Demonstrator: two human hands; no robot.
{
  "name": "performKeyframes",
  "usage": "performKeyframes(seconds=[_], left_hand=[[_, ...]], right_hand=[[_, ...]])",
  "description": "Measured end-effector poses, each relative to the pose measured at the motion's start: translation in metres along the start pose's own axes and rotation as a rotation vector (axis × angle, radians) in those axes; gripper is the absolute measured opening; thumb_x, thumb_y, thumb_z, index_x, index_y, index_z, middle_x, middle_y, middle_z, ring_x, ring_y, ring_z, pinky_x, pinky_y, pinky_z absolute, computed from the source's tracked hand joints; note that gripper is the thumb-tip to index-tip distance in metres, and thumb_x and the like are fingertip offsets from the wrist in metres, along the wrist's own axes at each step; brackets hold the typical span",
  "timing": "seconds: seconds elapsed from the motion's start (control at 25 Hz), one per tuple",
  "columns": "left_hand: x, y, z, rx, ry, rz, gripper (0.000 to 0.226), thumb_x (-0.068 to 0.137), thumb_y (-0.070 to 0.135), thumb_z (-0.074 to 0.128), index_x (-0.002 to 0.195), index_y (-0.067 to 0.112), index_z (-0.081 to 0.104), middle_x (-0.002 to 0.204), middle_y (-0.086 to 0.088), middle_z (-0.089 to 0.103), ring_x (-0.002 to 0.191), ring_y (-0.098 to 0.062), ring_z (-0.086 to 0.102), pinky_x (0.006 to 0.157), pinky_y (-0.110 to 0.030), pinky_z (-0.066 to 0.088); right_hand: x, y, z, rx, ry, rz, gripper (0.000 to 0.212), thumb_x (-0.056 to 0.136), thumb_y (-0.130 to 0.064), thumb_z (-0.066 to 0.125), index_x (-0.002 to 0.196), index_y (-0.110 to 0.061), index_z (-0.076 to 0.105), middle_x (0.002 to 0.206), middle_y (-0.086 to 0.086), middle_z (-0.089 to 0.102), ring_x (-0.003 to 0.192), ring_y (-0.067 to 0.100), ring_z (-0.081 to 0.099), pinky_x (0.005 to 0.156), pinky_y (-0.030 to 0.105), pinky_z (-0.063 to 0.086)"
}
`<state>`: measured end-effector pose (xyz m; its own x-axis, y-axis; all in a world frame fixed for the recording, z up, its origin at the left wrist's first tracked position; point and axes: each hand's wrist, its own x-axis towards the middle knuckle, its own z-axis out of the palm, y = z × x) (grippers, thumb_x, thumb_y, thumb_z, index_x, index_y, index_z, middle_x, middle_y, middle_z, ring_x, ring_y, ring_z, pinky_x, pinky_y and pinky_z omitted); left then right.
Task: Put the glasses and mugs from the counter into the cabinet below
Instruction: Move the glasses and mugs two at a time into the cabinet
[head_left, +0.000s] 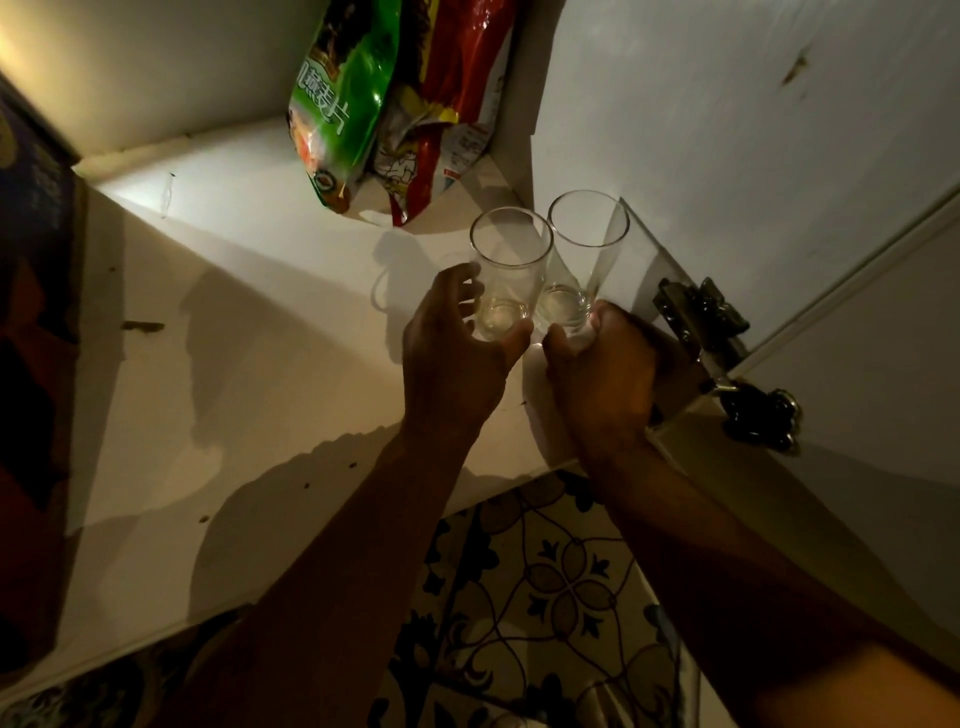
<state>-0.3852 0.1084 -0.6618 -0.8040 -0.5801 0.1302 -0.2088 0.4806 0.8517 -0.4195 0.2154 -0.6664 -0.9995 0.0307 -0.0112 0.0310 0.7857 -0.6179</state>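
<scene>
Two clear drinking glasses stand upright side by side inside the cabinet, near its right wall. My left hand (457, 338) curls around the base of the left glass (511, 260). My right hand (602, 374) grips the base of the right glass (587, 244). The two glasses touch or nearly touch at the rims. Both seem to rest on the white cabinet floor (260, 322), though the hands hide their bottoms. No mugs are in view.
A green snack bag (337, 104) and a red snack bag (457, 104) lean at the back of the cabinet. A dark box (31, 312) stands at the left. The open door's metal hinge (701, 317) sits just right of my right hand. Patterned floor tiles (545, 597) lie below.
</scene>
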Motion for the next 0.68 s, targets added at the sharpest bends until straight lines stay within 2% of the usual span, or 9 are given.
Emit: performKeyframes(seconds=[0.04, 0.12, 0.24, 0.28, 0.36, 0.52, 0.6, 0.68], left_hand=[[-0.001, -0.001, 0.001, 0.017, 0.001, 0.001, 0.069, 0.077, 0.033, 0.086, 0.136, 0.016, 0.053, 0.131, -0.002, 0.064, 0.115, -0.013, 0.061, 0.092, -0.029, 0.057], [-0.004, -0.004, 0.0, 0.057, -0.002, -0.018, 0.072, 0.077, 0.037, 0.085, 0.138, 0.017, 0.052, 0.133, -0.002, 0.062, 0.118, -0.013, 0.06, 0.095, -0.031, 0.055], [-0.013, -0.006, -0.007, 0.103, -0.005, -0.053, 0.075, 0.079, 0.044, 0.082, 0.141, 0.016, 0.05, 0.135, -0.003, 0.059, 0.119, -0.014, 0.058, 0.095, -0.03, 0.053], [-0.018, -0.006, -0.01, 0.104, -0.006, -0.065, 0.074, 0.08, 0.044, 0.08, 0.141, 0.016, 0.049, 0.136, -0.004, 0.058, 0.12, -0.015, 0.057, 0.094, -0.029, 0.052], [-0.028, -0.006, -0.017, 0.091, -0.005, -0.1, 0.066, 0.086, 0.041, 0.075, 0.142, 0.018, 0.048, 0.138, -0.005, 0.054, 0.122, -0.016, 0.054, 0.091, -0.025, 0.048], [-0.066, -0.008, -0.04, 0.159, -0.02, -0.065, 0.054, 0.094, 0.031, 0.065, 0.143, 0.016, 0.048, 0.14, -0.006, 0.054, 0.126, -0.018, 0.051, 0.091, -0.016, 0.034], [-0.096, -0.008, -0.054, 0.239, -0.053, 0.002, 0.049, 0.096, 0.025, 0.062, 0.142, 0.013, 0.051, 0.14, -0.008, 0.056, 0.128, -0.023, 0.053, 0.096, -0.019, 0.035], [-0.131, -0.007, -0.069, 0.321, -0.131, 0.012, 0.048, 0.096, 0.022, 0.06, 0.142, 0.011, 0.054, 0.14, -0.013, 0.057, 0.127, -0.031, 0.054, 0.101, -0.03, 0.039]], right_hand=[[-0.001, 0.001, 0.001, 0.022, -0.004, 0.017, 0.039, 0.097, -0.041, 0.054, 0.12, -0.01, 0.057, 0.112, 0.008, 0.065, 0.106, 0.024, 0.064, 0.084, 0.027, 0.046], [-0.006, 0.002, -0.001, 0.152, 0.001, 0.049, 0.034, 0.094, -0.035, 0.057, 0.116, -0.008, 0.058, 0.107, 0.009, 0.065, 0.101, 0.027, 0.065, 0.077, 0.029, 0.044], [-0.022, -0.001, -0.007, 0.212, 0.001, 0.104, 0.052, 0.095, -0.037, 0.056, 0.14, -0.013, 0.051, 0.13, 0.006, 0.061, 0.117, 0.019, 0.059, 0.096, 0.033, 0.05], [-0.029, -0.001, -0.008, 0.208, 0.016, 0.091, 0.053, 0.095, -0.037, 0.057, 0.143, -0.015, 0.049, 0.133, 0.006, 0.059, 0.115, 0.016, 0.058, 0.098, 0.032, 0.05], [-0.041, -0.002, -0.012, 0.221, 0.05, 0.022, 0.051, 0.095, -0.035, 0.059, 0.142, -0.016, 0.051, 0.134, 0.004, 0.058, 0.11, 0.012, 0.059, 0.096, 0.032, 0.053], [-0.08, 0.009, -0.02, 0.158, -0.077, -0.11, 0.044, 0.096, -0.029, 0.057, 0.138, -0.015, 0.054, 0.14, 0.003, 0.05, 0.121, 0.015, 0.054, 0.102, 0.032, 0.048], [-0.107, 0.018, -0.027, 0.102, -0.086, -0.303, 0.04, 0.096, -0.025, 0.056, 0.132, -0.008, 0.059, 0.133, 0.008, 0.055, 0.119, 0.019, 0.055, 0.101, 0.033, 0.048], [-0.137, 0.029, -0.034, 0.049, -0.14, -0.388, 0.037, 0.096, -0.02, 0.057, 0.13, -0.005, 0.061, 0.13, 0.012, 0.059, 0.118, 0.023, 0.058, 0.102, 0.033, 0.048]])
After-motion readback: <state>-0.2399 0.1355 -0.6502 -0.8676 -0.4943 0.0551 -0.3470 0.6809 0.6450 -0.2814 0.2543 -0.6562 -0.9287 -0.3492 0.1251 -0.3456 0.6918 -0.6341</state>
